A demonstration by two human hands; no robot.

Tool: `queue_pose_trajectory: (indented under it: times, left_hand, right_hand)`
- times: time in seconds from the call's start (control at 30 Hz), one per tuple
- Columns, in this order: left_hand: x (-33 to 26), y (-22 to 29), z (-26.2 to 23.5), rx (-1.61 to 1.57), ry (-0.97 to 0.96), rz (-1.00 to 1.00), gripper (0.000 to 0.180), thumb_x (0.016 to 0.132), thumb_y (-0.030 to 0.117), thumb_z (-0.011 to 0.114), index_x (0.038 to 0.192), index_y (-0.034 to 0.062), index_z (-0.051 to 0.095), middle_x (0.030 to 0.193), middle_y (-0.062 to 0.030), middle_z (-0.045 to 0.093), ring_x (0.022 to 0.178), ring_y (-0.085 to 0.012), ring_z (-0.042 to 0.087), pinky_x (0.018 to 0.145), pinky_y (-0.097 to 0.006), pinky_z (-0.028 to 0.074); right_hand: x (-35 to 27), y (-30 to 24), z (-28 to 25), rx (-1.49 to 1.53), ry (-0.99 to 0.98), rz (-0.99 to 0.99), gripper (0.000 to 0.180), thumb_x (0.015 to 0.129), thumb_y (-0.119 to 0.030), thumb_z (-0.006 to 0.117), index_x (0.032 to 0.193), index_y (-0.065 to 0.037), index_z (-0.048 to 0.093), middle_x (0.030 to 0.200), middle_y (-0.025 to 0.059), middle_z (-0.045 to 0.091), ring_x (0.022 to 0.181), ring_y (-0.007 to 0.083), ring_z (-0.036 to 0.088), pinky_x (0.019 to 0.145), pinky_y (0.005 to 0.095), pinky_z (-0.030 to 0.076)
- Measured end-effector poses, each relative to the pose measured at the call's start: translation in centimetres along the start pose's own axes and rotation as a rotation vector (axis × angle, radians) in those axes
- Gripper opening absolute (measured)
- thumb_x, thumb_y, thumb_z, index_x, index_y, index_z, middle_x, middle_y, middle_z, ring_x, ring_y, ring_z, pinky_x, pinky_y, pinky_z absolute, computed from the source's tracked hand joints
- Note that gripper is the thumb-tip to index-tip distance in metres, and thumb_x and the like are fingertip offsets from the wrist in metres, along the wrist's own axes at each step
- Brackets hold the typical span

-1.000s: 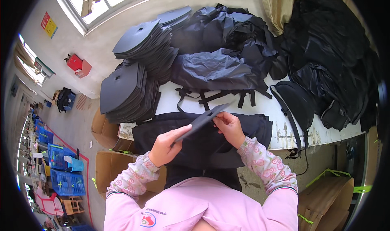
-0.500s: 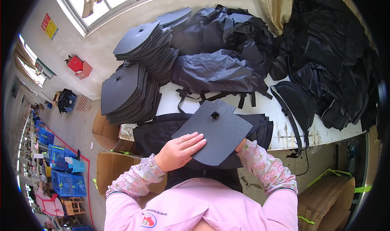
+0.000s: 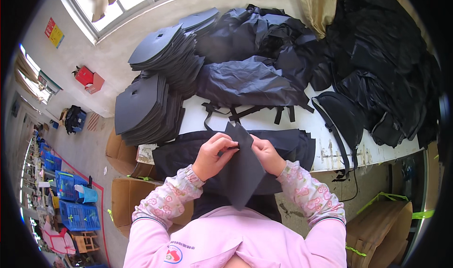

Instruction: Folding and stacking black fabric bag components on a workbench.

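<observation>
1. A worker in a pink floral-sleeved top holds a dark grey foam panel (image 3: 241, 171) upright over the near edge of the white worktop (image 3: 283, 119), just above a flat layer of black fabric (image 3: 188, 150) spread there.
2. The left hand (image 3: 213, 156) grips the panel's upper left edge, fingers (image 3: 222, 140) curled over it and closed on the sheet; the right hand (image 3: 267, 154) pinches the upper right edge, thumb in front, also closed on the panel.
3. The panel hangs down from the two hands toward the worker's chest, its lower corner free, and it keeps its flat shape, so it looks light and fairly stiff, though probably bendable under pressure.
4. Its matte surface seems unlikely to slip; the edges near the top corners, where both hands sit, look like the sound place to hold it, since a one-handed grip at a corner might let it flex or swing.
5. At far left, two tall stacks of similar grey panels (image 3: 144, 110) rest on the worktop; black bags and straps (image 3: 255, 82) are heaped behind and to the right.
</observation>
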State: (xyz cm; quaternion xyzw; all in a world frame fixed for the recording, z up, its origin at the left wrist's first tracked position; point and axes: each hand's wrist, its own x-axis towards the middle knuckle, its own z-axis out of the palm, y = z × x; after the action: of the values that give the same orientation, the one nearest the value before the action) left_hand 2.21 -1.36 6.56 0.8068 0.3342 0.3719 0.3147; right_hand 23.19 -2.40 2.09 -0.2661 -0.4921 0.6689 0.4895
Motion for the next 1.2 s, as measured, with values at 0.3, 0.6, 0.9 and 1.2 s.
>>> queue_pose_trajectory:
  times: [0.3, 0.6, 0.9, 1.2]
  left_hand:
    - [0.8, 0.5, -1.5, -0.046, 0.104, -0.030, 0.013, 0.087, -0.009, 0.063, 0.095, 0.0000, 0.059, 0.094, -0.0085, 0.063, 0.078, -0.0145, 0.065, 0.070, -0.027, 0.054]
    - [-6.1, -2.0, -18.7, -0.270, 0.830, -0.336, 0.004, 0.096, 0.009, 0.060, 0.092, 0.0084, 0.059, 0.078, 0.0006, 0.059, 0.059, -0.0093, 0.059, 0.059, -0.023, 0.051]
    - [-2.4, -1.8, -14.6, 0.870, 0.226, -0.056, 0.057, 0.078, 0.020, 0.079, 0.126, 0.0032, 0.055, 0.133, -0.0181, 0.054, 0.128, -0.0357, 0.047, 0.110, -0.044, 0.035]
    - [10.0, -4.2, 0.4, -0.114, -1.014, -0.414, 0.061, 0.082, 0.019, 0.080, 0.134, 0.0011, 0.053, 0.119, -0.0109, 0.065, 0.111, -0.0191, 0.060, 0.098, -0.032, 0.047]
  right_hand:
    - [0.3, -3.9, -2.8, -0.282, -0.192, 0.265, 0.049, 0.089, -0.004, 0.066, 0.136, -0.002, 0.051, 0.116, 0.0041, 0.065, 0.095, 0.0093, 0.061, 0.084, 0.0253, 0.050]
    - [-1.1, -4.1, -9.2, -0.980, -0.007, 0.261, 0.046, 0.084, -0.008, 0.071, 0.128, -0.008, 0.058, 0.091, 0.0128, 0.068, 0.087, 0.0257, 0.067, 0.080, 0.0359, 0.052]
    - [-2.9, -5.5, -7.1, -1.334, 0.031, 0.010, 0.050, 0.081, -0.016, 0.074, 0.128, -0.012, 0.058, 0.102, 0.0140, 0.070, 0.092, 0.0339, 0.068, 0.079, 0.0439, 0.053]
    - [-3.3, -7.5, -2.4, -1.499, 0.036, -0.199, 0.061, 0.073, -0.019, 0.081, 0.129, -0.015, 0.057, 0.092, 0.0099, 0.064, 0.078, 0.0306, 0.067, 0.067, 0.0419, 0.054]
